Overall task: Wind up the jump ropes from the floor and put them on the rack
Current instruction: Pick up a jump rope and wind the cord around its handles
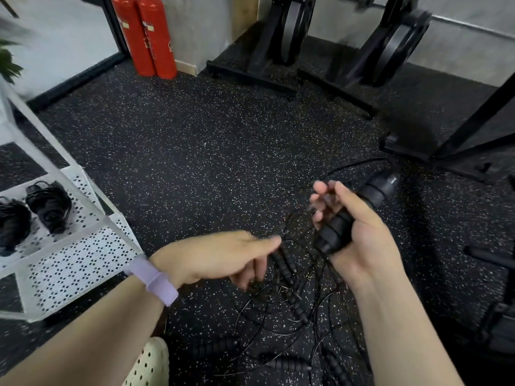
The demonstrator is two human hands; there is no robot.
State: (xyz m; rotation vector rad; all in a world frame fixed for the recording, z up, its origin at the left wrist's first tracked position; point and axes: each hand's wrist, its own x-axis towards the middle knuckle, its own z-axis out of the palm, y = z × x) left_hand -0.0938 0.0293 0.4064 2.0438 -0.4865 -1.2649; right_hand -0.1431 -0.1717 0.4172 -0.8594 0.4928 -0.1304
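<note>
Right hand [359, 232] grips 2 black handles [345, 218]; left hand [223, 257] hangs loosely curled.

Two red extinguishers [147, 37] against the wall, weight racks [348, 48] right of them, plant [8, 62] far left of them

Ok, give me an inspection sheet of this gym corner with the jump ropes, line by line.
Surface: speckled black rubber floor.
Job's things: two wound ropes on the white rack; tangled ropes on the floor.
Clutter: nothing seen.
Grippers: right hand grips two rope handles; left hand blurred, fingers curled, its hold unclear.
Cables: nothing seen beyond the ropes.
Surroundings: red extinguishers, black plate stands.
</note>
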